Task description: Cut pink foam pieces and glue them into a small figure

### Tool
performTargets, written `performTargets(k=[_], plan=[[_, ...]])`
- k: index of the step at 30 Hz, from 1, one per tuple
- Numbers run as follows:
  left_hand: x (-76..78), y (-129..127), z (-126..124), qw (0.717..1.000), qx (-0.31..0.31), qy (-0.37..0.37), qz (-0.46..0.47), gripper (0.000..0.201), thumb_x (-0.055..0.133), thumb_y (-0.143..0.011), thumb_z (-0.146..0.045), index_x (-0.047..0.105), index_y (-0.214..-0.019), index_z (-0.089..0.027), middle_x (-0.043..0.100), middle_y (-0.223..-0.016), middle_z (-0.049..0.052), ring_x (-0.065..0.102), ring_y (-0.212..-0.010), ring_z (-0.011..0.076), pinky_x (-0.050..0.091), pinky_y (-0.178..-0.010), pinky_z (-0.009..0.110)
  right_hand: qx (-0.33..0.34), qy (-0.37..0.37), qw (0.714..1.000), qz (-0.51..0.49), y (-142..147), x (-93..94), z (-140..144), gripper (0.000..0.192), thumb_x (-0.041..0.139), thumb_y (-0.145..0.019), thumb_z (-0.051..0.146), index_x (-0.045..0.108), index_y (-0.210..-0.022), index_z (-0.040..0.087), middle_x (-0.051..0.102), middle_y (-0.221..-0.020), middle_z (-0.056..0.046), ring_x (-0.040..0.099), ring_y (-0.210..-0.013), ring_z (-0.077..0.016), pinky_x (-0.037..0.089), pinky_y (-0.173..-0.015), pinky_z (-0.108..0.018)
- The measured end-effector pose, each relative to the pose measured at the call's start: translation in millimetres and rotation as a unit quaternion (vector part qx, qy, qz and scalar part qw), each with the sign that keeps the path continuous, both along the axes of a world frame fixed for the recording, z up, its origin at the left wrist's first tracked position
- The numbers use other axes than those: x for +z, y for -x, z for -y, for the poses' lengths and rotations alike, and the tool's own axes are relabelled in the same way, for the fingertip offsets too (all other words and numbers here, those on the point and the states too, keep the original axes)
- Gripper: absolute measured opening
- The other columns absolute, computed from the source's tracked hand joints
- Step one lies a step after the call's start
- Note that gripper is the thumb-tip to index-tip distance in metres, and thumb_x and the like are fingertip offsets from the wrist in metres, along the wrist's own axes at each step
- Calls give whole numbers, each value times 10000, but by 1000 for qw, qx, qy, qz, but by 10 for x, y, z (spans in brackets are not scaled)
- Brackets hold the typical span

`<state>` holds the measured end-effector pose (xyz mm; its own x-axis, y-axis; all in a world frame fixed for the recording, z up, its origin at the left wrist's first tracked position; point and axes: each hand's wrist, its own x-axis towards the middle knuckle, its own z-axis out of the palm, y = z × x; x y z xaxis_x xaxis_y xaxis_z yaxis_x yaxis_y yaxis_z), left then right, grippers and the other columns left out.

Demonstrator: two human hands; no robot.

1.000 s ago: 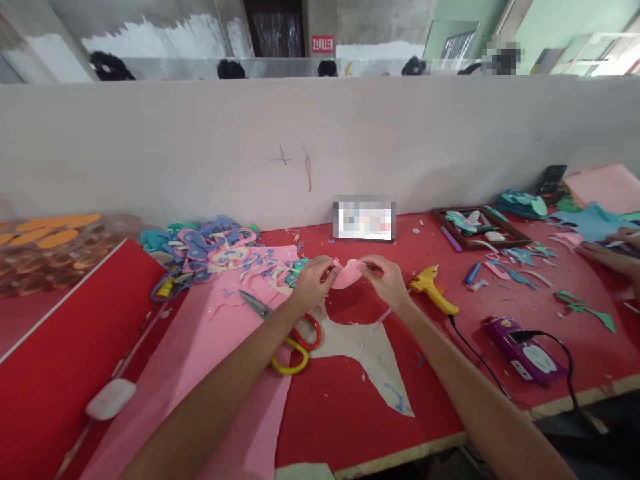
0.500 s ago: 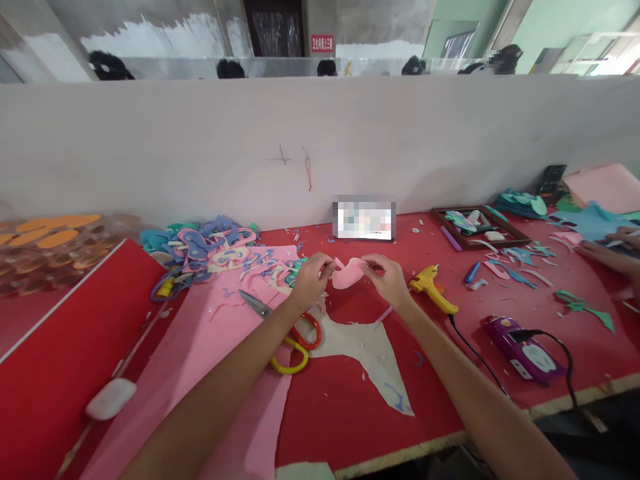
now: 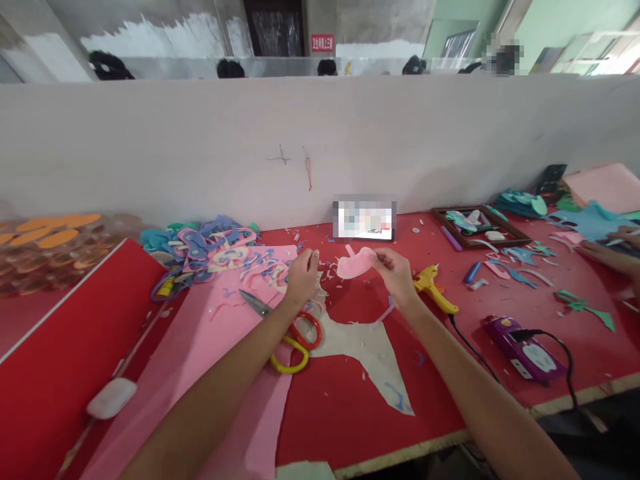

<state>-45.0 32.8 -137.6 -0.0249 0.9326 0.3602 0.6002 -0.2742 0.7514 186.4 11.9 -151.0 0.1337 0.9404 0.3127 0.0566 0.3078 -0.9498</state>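
Observation:
Between thumb and fingers, my right hand (image 3: 393,270) pinches the right end of a pink curved foam piece (image 3: 356,264), held above the red table. A narrow pink strip sticks up from the piece's top edge. To its left, apart from it, my left hand (image 3: 303,273) has its fingers pressed together; what they hold, if anything, is hidden. Scissors (image 3: 307,331) with a red and a yellow handle loop lie under my left forearm. Just right of my right hand is a yellow hot glue gun (image 3: 431,290).
A pink foam sheet (image 3: 220,373) and a cream offcut (image 3: 360,343) cover part of the table. Foam cutouts (image 3: 210,247) are heaped left. A phone (image 3: 365,220) leans on the partition. Right are a purple power box (image 3: 523,350), a frame (image 3: 520,240) and another person's hand (image 3: 607,257).
My left hand has come off the pink foam piece and moved slightly left and up. The piece now hangs from my right hand alone, tilted a little more upward at the right.

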Motion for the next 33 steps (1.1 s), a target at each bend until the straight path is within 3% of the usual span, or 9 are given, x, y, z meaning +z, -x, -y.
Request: performTargets(k=[4, 7, 10, 12, 17, 22, 26, 30, 33], plan=[[-18, 14, -4, 1000, 4, 7, -24, 502, 436, -1002, -472, 321, -647, -136, 304, -575, -29, 263, -570, 73, 194, -603, 255, -14, 28, 996, -86, -4, 28, 9, 447, 788, -773, 531, 713, -1005, 156, 669, -918, -63, 569, -781, -133, 480, -740, -254], [-67, 30, -31, 998, -33, -44, -26, 380, 501, -975, -387, 443, -696, -135, 475, -678, -14, 401, -655, 78, 302, -660, 224, -18, 38, 992, -119, -6, 52, 16, 454, 809, -752, 532, 704, -966, 146, 636, -849, -47, 524, -730, -110, 462, -712, -245], [-126, 45, -69, 991, -85, -107, -1, 150, 494, -952, -260, 593, -979, -151, 624, -961, 36, 553, -895, 113, 426, -838, 228, -19, 44, 990, -136, -8, 73, 22, 458, 820, -737, 535, 695, -940, 145, 615, -821, -39, 516, -720, -105, 453, -699, -242], [-151, 49, -88, 991, -80, -109, 17, 204, 459, -955, -226, 597, -1088, -157, 638, -1040, 58, 579, -960, 126, 455, -882, 246, -20, 45, 989, -141, -10, 81, 25, 464, 825, -728, 539, 692, -941, 148, 611, -822, -38, 515, -716, -104, 451, -693, -242], [-140, 35, -87, 993, -72, -77, 55, 245, 416, -991, -261, 602, -1118, -166, 654, -1078, 72, 609, -977, 130, 485, -894, 266, -18, 54, 987, -151, -3, 77, 26, 473, 842, -705, 537, 691, -927, 148, 607, -816, -34, 511, -716, -103, 447, -687, -239], [-112, 0, -38, 983, -147, -99, 50, 359, 481, -985, -324, 560, -1301, -174, 637, -1214, 101, 616, -1005, 133, 510, -921, 278, -3, 53, 989, -135, 14, 77, 36, 463, 833, -728, 533, 706, -956, 150, 640, -869, -48, 525, -743, -109, 457, -710, -241], [-89, -49, 28, 973, -222, -63, 21, 665, 656, -897, -358, 415, -1500, -214, 548, -1416, 123, 623, -1120, 165, 524, -976, 290, 44, 66, 993, -86, 48, 95, 65, 464, 818, -749, 544, 712, -966, 149, 671, -928, -68, 568, -800, -132, 478, -749, -251], [-48, -64, 90, 970, -243, -7, 7, 680, 673, -837, -260, 462, -1481, -207, 639, -1307, 90, 651, -1119, 177, 536, -955, 267, 97, 83, 991, -40, 90, 108, 101, 480, 795, -763, 572, 705, -947, 138, 665, -884, -70, 568, -768, -132, 463, -698, -238], [-12, -48, 125, 973, -231, 25, 9, 634, 569, -825, -149, 504, -1454, -202, 722, -1081, 44, 675, -926, 134, 536, -825, 213, 111, 90, 989, -28, 104, 108, 113, 491, 784, -769, 584, 702, -952, 135, 657, -865, -65, 558, -745, -125, 454, -675, -229]])
